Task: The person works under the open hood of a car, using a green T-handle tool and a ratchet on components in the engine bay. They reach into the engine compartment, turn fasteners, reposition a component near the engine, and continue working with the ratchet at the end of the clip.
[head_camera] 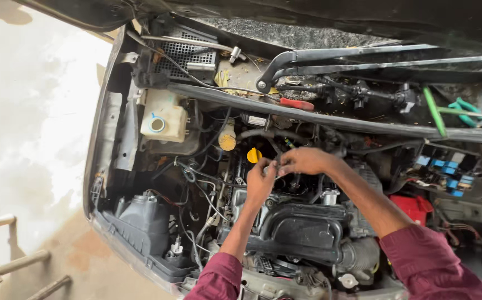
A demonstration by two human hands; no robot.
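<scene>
Both hands meet over the middle of the engine bay: the left hand [259, 183] curls its fingers together around something small, and the right hand [303, 161] pinches down at the same spot, fingertips almost touching the left's. What sits between them is too small to make out, though a thin wire [207, 201] trails away from there to the left. Just above the left hand sits the yellow oil cap [254, 155], and a yellow-topped bottle [227, 139] stands beside it. Below the hands lies the black engine cover [302, 226]. Further left is the white coolant tank [164, 119] with its blue cap. At the right edge, the open fuse box [445, 169] shows blue relays. A red-handled tool [296, 104] rests on the cowl.
</scene>
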